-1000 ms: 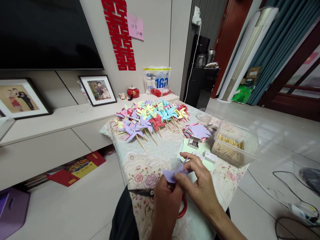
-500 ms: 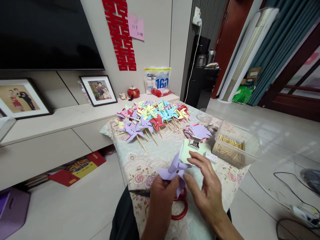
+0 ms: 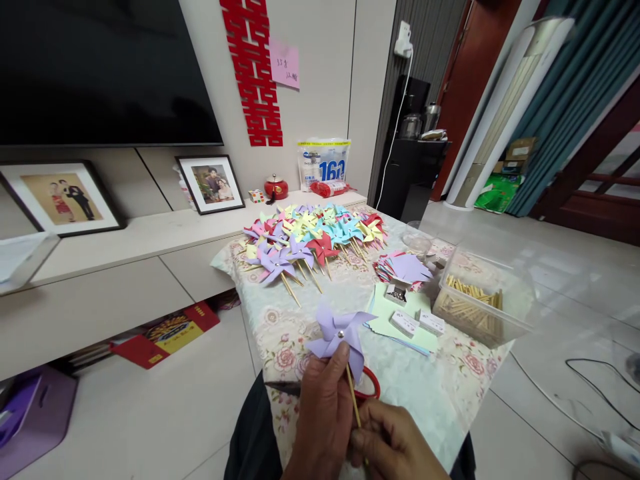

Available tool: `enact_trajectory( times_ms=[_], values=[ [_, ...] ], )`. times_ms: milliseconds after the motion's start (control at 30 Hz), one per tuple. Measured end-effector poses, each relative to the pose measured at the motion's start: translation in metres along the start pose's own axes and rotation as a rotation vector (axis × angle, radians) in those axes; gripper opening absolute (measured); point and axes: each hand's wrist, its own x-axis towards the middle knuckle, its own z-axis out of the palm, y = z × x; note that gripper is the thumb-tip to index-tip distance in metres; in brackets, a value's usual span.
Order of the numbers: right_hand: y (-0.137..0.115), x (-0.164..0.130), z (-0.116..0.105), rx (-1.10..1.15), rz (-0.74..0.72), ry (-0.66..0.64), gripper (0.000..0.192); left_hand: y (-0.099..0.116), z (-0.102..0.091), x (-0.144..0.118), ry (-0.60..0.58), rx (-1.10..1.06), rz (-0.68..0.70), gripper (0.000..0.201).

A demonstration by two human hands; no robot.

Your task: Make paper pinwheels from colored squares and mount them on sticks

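Home living rm: wall TV (image 3: 100, 67), framed photos (image 3: 210, 184), AC unit (image 3: 505, 113).

- The purple pinwheel (image 3: 336, 337) is smooth matt paper on a thin wooden stick (image 3: 352, 397).
- The tablecloth (image 3: 425, 387) is flowery cloth.
- The box (image 3: 483, 300) is clear shiny plastic, full of wooden sticks.

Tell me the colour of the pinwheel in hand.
Light purple pinwheel; the head view shows it.
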Motion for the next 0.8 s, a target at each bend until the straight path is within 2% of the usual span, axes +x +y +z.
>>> enact_trajectory(
  times_ms=[100,167,200,300,333,433,533,633,800],
  values=[
    [0.001,0.001,-0.004,-0.003,0.045,0.029,0.054,-0.004,-0.002,0.002,-0.112,-0.059,-0.049,0.030],
    [0.001,0.001,-0.007,-0.008,0.048,0.058,0.056,-0.008,-0.005,0.005,-0.138,-0.091,-0.025,0.031],
    [0.001,0.001,-0.009,-0.012,0.047,0.070,0.056,-0.011,-0.007,0.007,-0.117,-0.101,0.014,0.038],
    [-0.001,0.000,-0.011,-0.013,0.059,0.095,0.055,-0.018,-0.015,0.012,0.075,-0.022,0.221,0.062],
    [-0.002,0.000,-0.012,-0.010,0.063,0.095,0.055,-0.019,-0.018,0.012,0.109,0.056,0.300,0.060],
    [-0.004,-0.001,-0.010,-0.014,0.067,0.080,0.055,-0.019,-0.025,0.012,0.144,0.365,0.492,0.031],
    [-0.006,-0.001,-0.008,-0.036,0.058,0.059,0.054,-0.016,-0.029,0.012,0.142,0.546,0.565,0.015],
    [-0.007,-0.001,-0.008,-0.049,0.051,0.036,0.053,-0.015,-0.031,0.015,0.128,0.571,0.581,0.012],
    [-0.006,-0.001,-0.008,-0.069,0.035,0.033,0.053,-0.017,-0.033,0.018,0.150,0.572,0.577,0.024]
  ],
)
